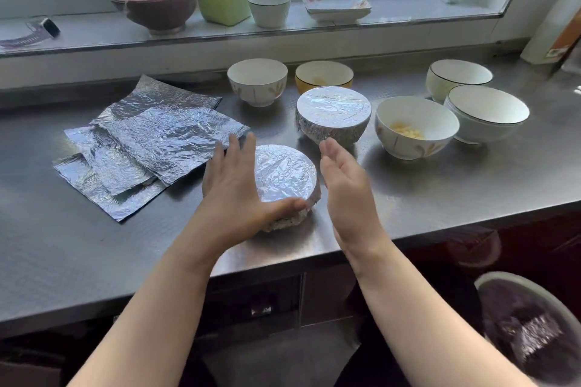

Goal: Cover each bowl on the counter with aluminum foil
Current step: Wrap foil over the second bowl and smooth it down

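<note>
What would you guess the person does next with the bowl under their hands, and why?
Probably bring the right hand in to press the foil down that side. The left hand already cups the near foil-covered bowl, while the right hovers open just beside it, apart.

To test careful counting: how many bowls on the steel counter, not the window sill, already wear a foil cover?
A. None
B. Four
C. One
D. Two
D: the bowl under the left hand, the near foil-covered bowl, and the far foil-covered bowl behind it are wrapped; the other bowls on the counter stand open.
</note>
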